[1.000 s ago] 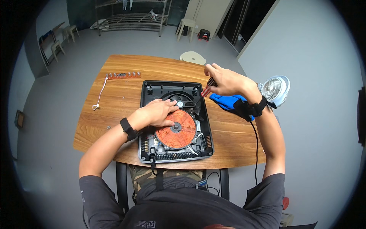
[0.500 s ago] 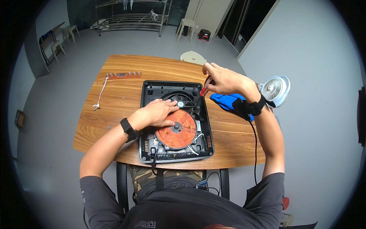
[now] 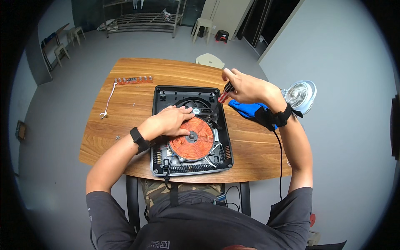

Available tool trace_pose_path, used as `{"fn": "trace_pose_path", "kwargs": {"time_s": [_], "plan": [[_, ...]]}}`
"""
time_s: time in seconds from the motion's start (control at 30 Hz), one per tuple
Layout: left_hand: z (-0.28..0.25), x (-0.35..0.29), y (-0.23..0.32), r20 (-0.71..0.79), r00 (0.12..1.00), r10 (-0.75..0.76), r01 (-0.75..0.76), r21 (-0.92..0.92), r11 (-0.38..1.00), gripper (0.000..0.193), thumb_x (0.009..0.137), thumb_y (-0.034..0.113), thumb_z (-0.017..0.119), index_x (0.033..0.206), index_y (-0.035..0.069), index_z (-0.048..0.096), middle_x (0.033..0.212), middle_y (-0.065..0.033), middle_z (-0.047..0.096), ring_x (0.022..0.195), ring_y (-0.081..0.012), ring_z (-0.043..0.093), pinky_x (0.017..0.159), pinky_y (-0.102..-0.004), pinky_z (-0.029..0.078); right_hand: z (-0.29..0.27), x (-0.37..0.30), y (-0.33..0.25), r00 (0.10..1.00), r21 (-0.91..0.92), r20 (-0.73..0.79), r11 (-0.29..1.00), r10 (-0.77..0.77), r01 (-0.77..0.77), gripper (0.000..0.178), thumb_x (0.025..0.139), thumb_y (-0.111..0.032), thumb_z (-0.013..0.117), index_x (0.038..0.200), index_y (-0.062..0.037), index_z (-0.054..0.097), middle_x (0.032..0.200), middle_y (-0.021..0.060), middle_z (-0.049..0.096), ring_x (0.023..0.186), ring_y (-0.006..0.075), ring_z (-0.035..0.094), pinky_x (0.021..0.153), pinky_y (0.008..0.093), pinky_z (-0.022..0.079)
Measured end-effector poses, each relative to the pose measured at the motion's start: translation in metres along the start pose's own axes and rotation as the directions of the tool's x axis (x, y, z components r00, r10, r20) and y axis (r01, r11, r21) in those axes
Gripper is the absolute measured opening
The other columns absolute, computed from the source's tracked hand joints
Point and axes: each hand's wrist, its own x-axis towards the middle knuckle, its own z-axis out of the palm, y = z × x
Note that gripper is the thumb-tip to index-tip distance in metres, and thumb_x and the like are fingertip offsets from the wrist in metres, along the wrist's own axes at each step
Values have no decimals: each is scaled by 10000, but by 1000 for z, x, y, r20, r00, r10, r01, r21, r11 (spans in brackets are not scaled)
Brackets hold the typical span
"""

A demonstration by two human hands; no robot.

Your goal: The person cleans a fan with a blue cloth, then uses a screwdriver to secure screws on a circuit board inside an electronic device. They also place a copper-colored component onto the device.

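On the table lies an opened induction cooker, its black housing point(image 3: 227, 137) holding a round copper coil point(image 3: 202, 146) and a black cooling fan point(image 3: 194, 104). My left hand point(image 3: 168, 121) lies flat across the fan's edge and the coil's upper left, fingers stretched out. In my right hand point(image 3: 248, 87) is a screwdriver point(image 3: 223, 96) with a red and black handle, held above the housing's far right corner. Its shaft tilts down toward the fan's right side; I cannot make out where the tip rests.
A circuit board strip point(image 3: 134, 80) with a white lead point(image 3: 109, 100) lies at the far left of the wooden table point(image 3: 96, 137). Small screws point(image 3: 118, 137) are scattered nearby. Right of the cooker are a blue cloth item point(image 3: 248, 110) and a small fan point(image 3: 300, 95). A stool point(image 3: 209, 61) stands beyond the table.
My right hand has turned the screwdriver slightly, so more of its black grip shows. The left hand stays on the fan and coil. The whole view has shifted a little.
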Motion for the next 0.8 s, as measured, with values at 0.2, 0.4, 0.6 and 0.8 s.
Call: {"fn": "trace_pose_path", "kwargs": {"time_s": [0.2,0.4,0.6,0.8], "plan": [[0,-1,0,15,1000,-12,12,-1,1000,765,906,501,708,1485,41,512,1576,-198,452,1450,-350,443,1165,-484,376,-11,18,-15,927,-59,301,974,225,-217,369,1047,-356,551,1127,4,547,954,262,724,942,453,699,817,525,553],[0,1,0,19,1000,-4,4,-3,1000,764,909,498,704,1490,43,508,1583,-190,445,1452,-347,443,1174,-491,364,-8,9,1,978,59,171,990,118,-130,347,1025,-317,586,1161,-3,531,943,252,721,932,446,700,825,524,552],[1,1,0,6,1000,-6,6,-4,1000,763,908,496,705,1488,41,509,1581,-195,446,1453,-347,441,1180,-494,356,-4,10,2,978,95,189,990,85,-104,341,996,-328,632,1039,8,595,827,241,718,854,466,693,779,520,554],[8,-1,-3,-52,999,10,-10,6,1000,747,887,500,732,1452,44,556,1562,-177,479,1425,-334,473,1139,-484,392,-5,7,-9,947,-2,204,967,249,-254,472,997,-405,629,1011,67,623,817,261,712,844,464,695,781,489,570]]}}
